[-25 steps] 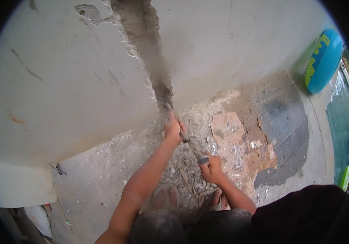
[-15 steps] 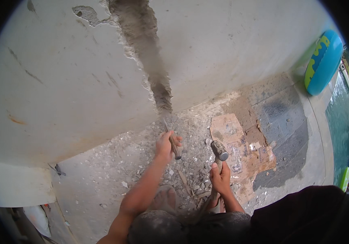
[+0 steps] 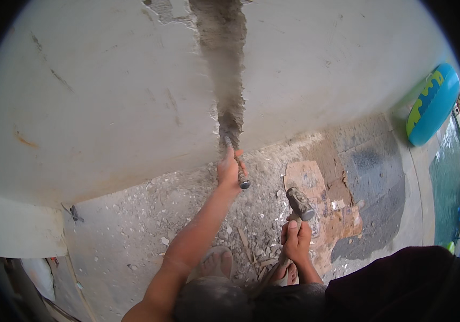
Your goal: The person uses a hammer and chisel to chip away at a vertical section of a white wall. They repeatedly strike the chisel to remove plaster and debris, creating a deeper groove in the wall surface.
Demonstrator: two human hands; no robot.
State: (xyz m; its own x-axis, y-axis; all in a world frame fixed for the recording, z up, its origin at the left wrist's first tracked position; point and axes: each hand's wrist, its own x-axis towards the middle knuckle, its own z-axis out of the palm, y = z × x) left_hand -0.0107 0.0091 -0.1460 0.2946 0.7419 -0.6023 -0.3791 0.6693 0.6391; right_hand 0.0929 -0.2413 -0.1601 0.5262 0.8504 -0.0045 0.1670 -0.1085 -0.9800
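Observation:
My left hand (image 3: 230,169) is closed around a chisel (image 3: 243,180), whose tip reaches into the lower end of a rough channel (image 3: 221,59) cut down the wall (image 3: 117,96). The chisel's struck end points back toward me. To the right and nearer, my right hand (image 3: 297,240) grips the handle of a hammer (image 3: 300,204) with a short, heavy metal head. The hammer head is held apart from the chisel, above a torn piece of cardboard (image 3: 304,174) on the floor.
Broken plaster and rubble (image 3: 187,214) cover the floor below the channel, with thin wood strips (image 3: 247,244) near my feet. A blue and green inflatable ring (image 3: 435,104) leans against the wall at right, beside water (image 3: 445,177). A white bag (image 3: 40,276) lies at lower left.
The chisel and my left hand have moved up along the channel, its tip now higher in the groove. The hammer has shifted slightly right and nearer. The view has also shifted.

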